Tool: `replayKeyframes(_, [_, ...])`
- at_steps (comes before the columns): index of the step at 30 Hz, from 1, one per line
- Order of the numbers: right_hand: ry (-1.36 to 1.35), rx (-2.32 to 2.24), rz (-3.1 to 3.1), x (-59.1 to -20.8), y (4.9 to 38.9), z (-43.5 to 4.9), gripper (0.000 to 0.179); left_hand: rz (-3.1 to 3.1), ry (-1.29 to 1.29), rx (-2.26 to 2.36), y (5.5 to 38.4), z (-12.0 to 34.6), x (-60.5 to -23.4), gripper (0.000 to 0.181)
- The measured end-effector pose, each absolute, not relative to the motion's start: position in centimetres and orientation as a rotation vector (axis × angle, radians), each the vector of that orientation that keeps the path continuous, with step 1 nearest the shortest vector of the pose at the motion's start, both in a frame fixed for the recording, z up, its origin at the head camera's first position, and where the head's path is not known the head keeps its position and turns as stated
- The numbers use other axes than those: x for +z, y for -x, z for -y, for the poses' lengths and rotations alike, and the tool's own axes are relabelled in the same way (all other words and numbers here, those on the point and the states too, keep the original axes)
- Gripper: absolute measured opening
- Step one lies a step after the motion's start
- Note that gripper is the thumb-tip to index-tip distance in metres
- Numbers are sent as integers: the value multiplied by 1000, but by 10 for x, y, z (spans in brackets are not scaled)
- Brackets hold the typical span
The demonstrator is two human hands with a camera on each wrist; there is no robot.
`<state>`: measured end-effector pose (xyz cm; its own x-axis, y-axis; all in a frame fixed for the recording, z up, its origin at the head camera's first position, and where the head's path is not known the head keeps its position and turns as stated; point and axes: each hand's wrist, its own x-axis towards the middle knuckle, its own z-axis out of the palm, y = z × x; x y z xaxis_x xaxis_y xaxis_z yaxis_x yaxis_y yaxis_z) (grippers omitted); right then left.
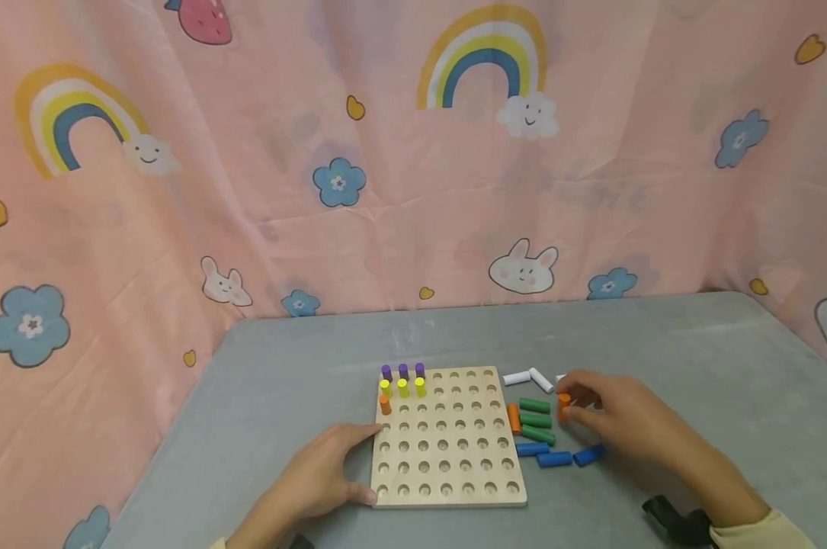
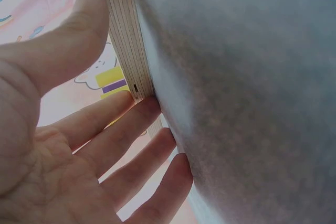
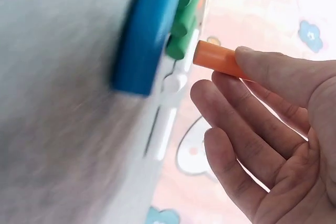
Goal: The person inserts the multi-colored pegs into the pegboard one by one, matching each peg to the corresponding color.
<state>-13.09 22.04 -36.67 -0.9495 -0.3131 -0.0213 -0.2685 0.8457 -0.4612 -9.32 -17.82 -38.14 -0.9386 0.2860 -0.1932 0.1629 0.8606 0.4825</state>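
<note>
A wooden peg board with rows of round holes lies on the table. At its far left stand three purple pegs, three yellow pegs and one orange peg. My left hand rests along the board's left side, thumb at the near corner and fingers extended against the edge. In the left wrist view, the fingertips touch the layered wooden edge. Right of the board, my right hand pinches another orange peg between thumb and fingers, above the table.
Between board and right hand lie one orange peg, several green pegs, three blue pegs and white pegs, one partly hidden by the hand. A pink patterned curtain hangs behind the grey table.
</note>
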Motion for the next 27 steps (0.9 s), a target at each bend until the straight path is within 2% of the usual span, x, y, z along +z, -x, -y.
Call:
replayKeyframes(8, [560,-711,-2928,-349,134,-192,26,-2777,-356,687,93,181,-383,92])
replayKeyframes(14, [716,-746,-2953,-345,137,-176,24,-2784,-367,676,95,180,-384,92])
replayKeyframes(27, [857,-782,-2917,-338,147,-131,24,-2791,-368,686,93,181,-383,91])
